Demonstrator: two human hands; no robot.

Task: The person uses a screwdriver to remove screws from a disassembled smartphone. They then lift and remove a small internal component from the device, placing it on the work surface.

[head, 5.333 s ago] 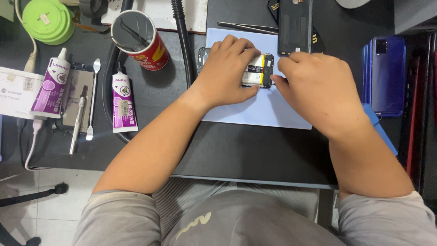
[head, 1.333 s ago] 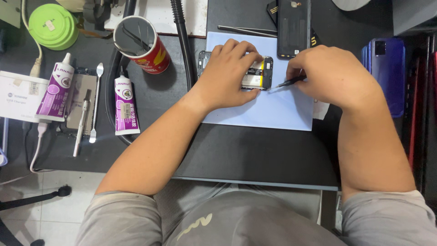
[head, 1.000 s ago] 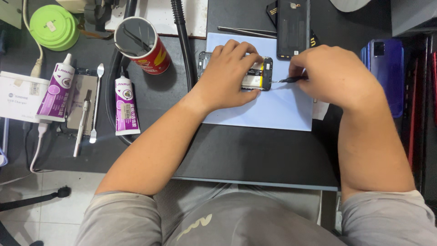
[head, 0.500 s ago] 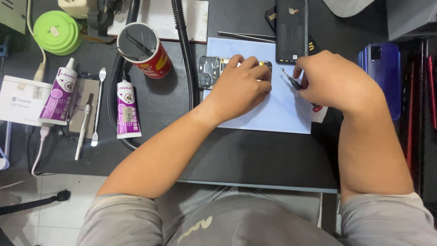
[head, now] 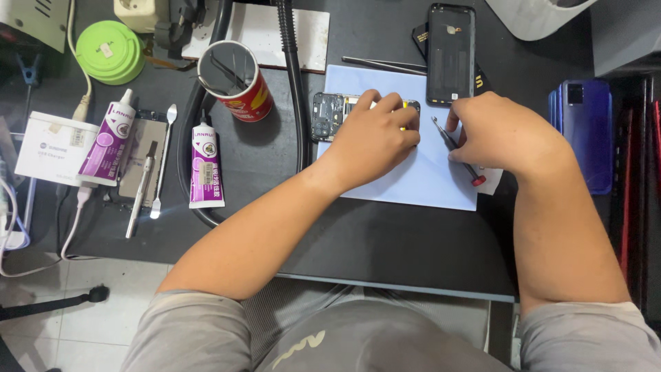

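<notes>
Worktop [head: 385, 248]: dark and crowded, over pale floor tiles; the person sits at its near edge.
Mat [head: 427, 180]: pale blue sheet toward the far right of the worktop, both hands resting on it.
Left hand [head: 375, 141]: fingers curled down over an opened phone [head: 329, 116], which lies at the mat's far-left corner, pinning it flat.
Right hand [head: 506, 134]: fingers closed round a slim screwdriver [head: 456, 150] with a red cap, its tip aimed at the phone's right end but apart from it.
Doing it well: as I judge it, keep the phone pressed flat, bring the tip in squarely and turn lightly, since small screws strip or skid away easily.
Tubes: two white-and-purple glue tubes, one [head: 205, 165] left of the mat, the other [head: 105, 148] nearer the left edge across a white box [head: 51, 146].
Cup [head: 237, 81]: red and round, holding tools, behind the nearer tube.
Back cover [head: 451, 54]: black, at the mat's far edge, tweezers [head: 385, 65] beside it.
Blue phone [head: 585, 134]: by the right edge.
Green round case [head: 110, 52]: far-left corner.
</notes>
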